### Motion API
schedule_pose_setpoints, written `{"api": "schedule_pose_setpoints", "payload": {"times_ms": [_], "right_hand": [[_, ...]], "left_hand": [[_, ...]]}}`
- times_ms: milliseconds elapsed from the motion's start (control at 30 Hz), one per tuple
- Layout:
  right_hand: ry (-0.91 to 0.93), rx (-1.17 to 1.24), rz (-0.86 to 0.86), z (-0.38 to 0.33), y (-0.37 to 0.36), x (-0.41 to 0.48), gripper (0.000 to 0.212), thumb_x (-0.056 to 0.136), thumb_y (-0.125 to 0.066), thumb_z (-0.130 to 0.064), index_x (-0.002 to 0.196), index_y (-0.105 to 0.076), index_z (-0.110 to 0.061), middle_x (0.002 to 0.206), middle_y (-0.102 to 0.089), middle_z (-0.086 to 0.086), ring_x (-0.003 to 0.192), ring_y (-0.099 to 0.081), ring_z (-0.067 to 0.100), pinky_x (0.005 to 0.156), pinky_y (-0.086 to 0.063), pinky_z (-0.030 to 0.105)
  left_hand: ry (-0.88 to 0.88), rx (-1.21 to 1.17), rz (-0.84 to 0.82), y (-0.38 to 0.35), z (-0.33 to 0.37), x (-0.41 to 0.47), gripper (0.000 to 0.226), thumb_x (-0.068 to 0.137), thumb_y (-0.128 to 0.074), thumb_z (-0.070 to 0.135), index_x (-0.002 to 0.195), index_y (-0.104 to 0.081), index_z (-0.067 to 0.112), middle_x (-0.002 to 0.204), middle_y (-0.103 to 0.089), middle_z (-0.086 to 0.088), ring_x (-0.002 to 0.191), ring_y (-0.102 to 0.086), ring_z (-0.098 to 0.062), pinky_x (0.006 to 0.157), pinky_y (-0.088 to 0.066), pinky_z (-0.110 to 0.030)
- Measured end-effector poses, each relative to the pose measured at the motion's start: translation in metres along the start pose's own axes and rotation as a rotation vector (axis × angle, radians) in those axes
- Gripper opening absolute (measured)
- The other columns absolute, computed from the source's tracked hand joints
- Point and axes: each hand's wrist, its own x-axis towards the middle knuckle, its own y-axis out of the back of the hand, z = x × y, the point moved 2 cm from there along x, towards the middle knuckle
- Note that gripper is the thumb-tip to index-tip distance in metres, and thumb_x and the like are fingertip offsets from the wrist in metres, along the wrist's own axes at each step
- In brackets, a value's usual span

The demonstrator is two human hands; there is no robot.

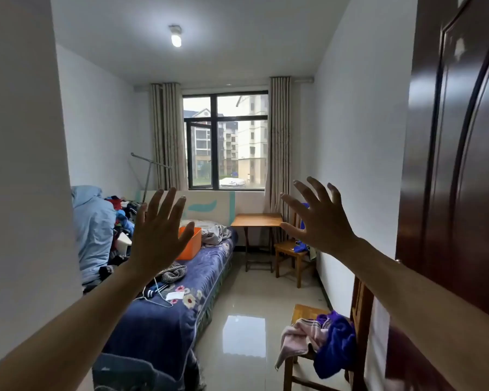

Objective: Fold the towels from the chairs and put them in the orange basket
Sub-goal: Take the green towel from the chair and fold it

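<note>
My left hand (157, 235) and my right hand (319, 221) are raised in front of me, fingers spread, holding nothing. An orange basket (194, 245) stands on the bed, partly hidden behind my left hand. On the near wooden chair (302, 310) at the lower right lie a pink towel (302, 335) and a blue towel (336, 342), crumpled together. A second wooden chair (287, 248) stands farther back by the right wall with a blue towel (301, 246) on its seat, partly hidden by my right hand.
A bed (164, 314) with a blue floral cover runs along the left, with clothes, a hanger and a heap of garments on it. A small wooden table (256, 220) stands under the window. A dark door (460, 165) is at the right. Glossy tiled floor (246, 306) lies between bed and chairs.
</note>
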Motion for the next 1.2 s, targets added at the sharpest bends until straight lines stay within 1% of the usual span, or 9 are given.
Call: {"api": "schedule_pose_setpoints", "payload": {"times_ms": [167,333,467,567,700,800,900,1000,1200], "right_hand": [[0.006,0.016,0.043,-0.016,-0.033,0.003,0.057,0.075,-0.037,-0.060,0.118,-0.044,-0.024,0.119,-0.063,0.017,0.109,-0.060,0.039,0.085,-0.045,0.061],[-0.005,0.037,-0.006,-0.015,-0.082,-0.010,0.059,0.077,-0.036,-0.062,0.121,-0.044,-0.023,0.122,-0.060,0.017,0.116,-0.053,0.037,0.088,-0.044,0.062],[-0.048,0.061,-0.042,0.006,-0.122,-0.016,0.058,0.077,-0.037,-0.061,0.119,-0.045,-0.022,0.121,-0.062,0.018,0.118,-0.046,0.034,0.086,-0.044,0.061],[-0.055,0.073,-0.087,0.030,-0.154,-0.018,0.057,0.077,-0.038,-0.059,0.120,-0.044,-0.021,0.121,-0.061,0.019,0.113,-0.057,0.040,0.084,-0.044,0.063],[-0.064,0.101,-0.106,0.066,-0.200,-0.009,0.057,0.077,-0.039,-0.057,0.121,-0.043,-0.021,0.122,-0.060,0.020,0.113,-0.056,0.042,0.085,-0.043,0.063],[-0.039,0.124,-0.098,0.090,-0.242,0.007,0.057,0.076,-0.044,-0.055,0.121,-0.045,-0.020,0.121,-0.059,0.020,0.113,-0.056,0.042,0.086,-0.044,0.062],[-0.007,0.130,-0.088,0.099,-0.287,0.019,0.054,0.077,-0.044,-0.052,0.119,-0.047,-0.018,0.119,-0.060,0.020,0.112,-0.057,0.041,0.086,-0.045,0.059],[0.045,0.134,-0.077,0.094,-0.335,0.024,0.051,0.078,-0.047,-0.049,0.119,-0.046,-0.017,0.117,-0.062,0.020,0.110,-0.058,0.041,0.087,-0.044,0.058],[0.091,0.143,-0.057,0.071,-0.426,0.053,0.056,0.070,-0.065,-0.041,0.118,-0.049,-0.016,0.113,-0.064,0.019,0.106,-0.061,0.038,0.085,-0.047,0.056]], "left_hand": [[0.005,-0.013,0.064,-0.030,-0.014,-0.011,0.065,0.095,-0.009,0.056,0.127,-0.039,0.009,0.140,-0.045,-0.022,0.130,-0.029,-0.030,0.095,-0.039,-0.057],[0.010,-0.028,-0.002,-0.078,-0.009,-0.021,0.065,0.095,-0.009,0.055,0.123,-0.042,0.007,0.139,-0.039,-0.016,0.126,-0.033,-0.031,0.089,-0.044,-0.055],[0.003,-0.076,-0.055,-0.129,0.005,-0.009,0.063,0.094,-0.014,0.055,0.128,-0.040,0.009,0.140,-0.043,-0.019,0.128,-0.032,-0.030,0.093,-0.041,-0.055],[0.009,-0.083,-0.089,-0.166,0.017,0.010,0.055,0.086,-0.033,0.049,0.125,-0.041,0.012,0.138,-0.048,-0.021,0.127,-0.031,-0.029,0.093,-0.041,-0.057],[0.069,-0.085,-0.191,-0.217,0.033,0.041,0.053,0.083,-0.033,0.048,0.123,-0.037,0.013,0.136,-0.049,-0.021,0.126,-0.044,-0.040,0.091,-0.041,-0.059],[0.082,-0.077,-0.204,-0.251,0.039,0.064,0.054,0.083,-0.033,0.048,0.124,-0.037,0.013,0.137,-0.048,-0.022,0.125,-0.045,-0.042,0.093,-0.040,-0.059],[0.082,-0.053,-0.199,-0.280,0.030,0.076,0.056,0.084,-0.033,0.047,0.128,-0.036,0.012,0.139,-0.046,-0.021,0.127,-0.044,-0.040,0.095,-0.039,-0.058],[0.099,-0.039,-0.254,-0.314,0.010,0.078,0.059,0.085,-0.030,0.050,0.130,-0.031,0.012,0.144,-0.040,-0.018,0.131,-0.039,-0.039,0.100,-0.037,-0.057],[0.072,0.013,-0.326,-0.380,-0.038,0.084,0.053,0.081,-0.035,0.043,0.122,-0.040,0.010,0.136,-0.049,-0.018,0.123,-0.048,-0.038,0.091,-0.043,-0.056]]}}
